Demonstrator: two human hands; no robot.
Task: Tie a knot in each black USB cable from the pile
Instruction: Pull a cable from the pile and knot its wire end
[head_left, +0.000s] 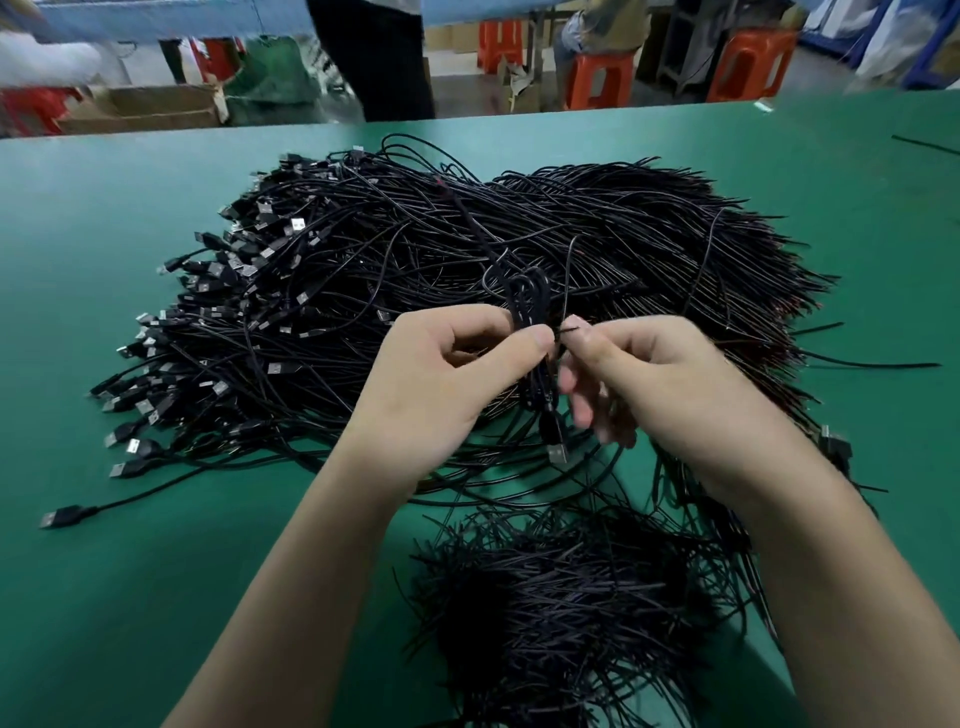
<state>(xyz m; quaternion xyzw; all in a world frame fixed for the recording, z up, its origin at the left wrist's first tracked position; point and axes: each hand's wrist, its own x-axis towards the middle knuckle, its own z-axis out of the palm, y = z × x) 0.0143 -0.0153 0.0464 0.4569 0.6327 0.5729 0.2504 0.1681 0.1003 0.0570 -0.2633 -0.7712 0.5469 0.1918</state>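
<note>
A big pile of black USB cables lies on the green table, plugs to the left, bare ends to the right. Above its near edge my left hand grips a folded, looped black USB cable between thumb and fingers. The cable's USB plug hangs below my hands. My right hand pinches a thin black wire tie right beside the bundle, one end sticking up. Both hands almost touch.
A heap of short black wire ties sits close in front of me, between my forearms. Behind the table's far edge stand orange stools, a cardboard box and a person's dark legs.
</note>
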